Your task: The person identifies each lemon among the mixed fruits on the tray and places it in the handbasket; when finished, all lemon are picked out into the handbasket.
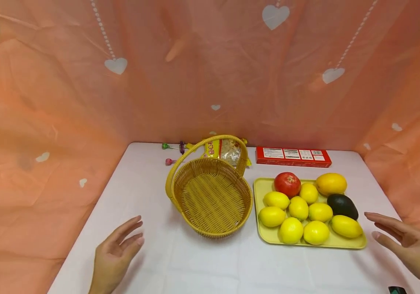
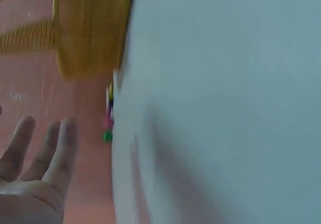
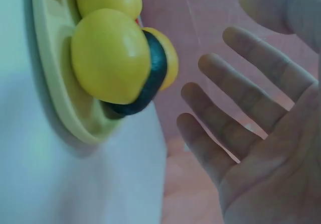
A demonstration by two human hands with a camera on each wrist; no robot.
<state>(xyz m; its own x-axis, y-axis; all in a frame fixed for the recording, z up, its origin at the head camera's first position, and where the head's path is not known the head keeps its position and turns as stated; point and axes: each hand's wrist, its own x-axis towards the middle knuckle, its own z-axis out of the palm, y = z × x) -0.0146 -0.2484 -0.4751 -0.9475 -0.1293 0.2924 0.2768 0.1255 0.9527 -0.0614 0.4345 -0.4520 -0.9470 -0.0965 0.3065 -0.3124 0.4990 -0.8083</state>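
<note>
My left hand hovers over the white table, left of and nearer than a woven yellow-brown basket whose handle arches up at the back. Its fingers are spread and hold nothing. To the right of the tray, my right hand has its fingers extended, also holding nothing. The yellow tray carries several lemons, a red pomegranate, a dark avocado and an orange-yellow mango-like fruit. In the right wrist view, a lemon at the tray's end is the fruit nearest that hand.
Behind the basket lie a clear-and-yellow snack bag and lollipops, one green, one pink. A red box lies behind the tray. An orange-pink cloth with white hearts encloses the table. A small black object shows at bottom right.
</note>
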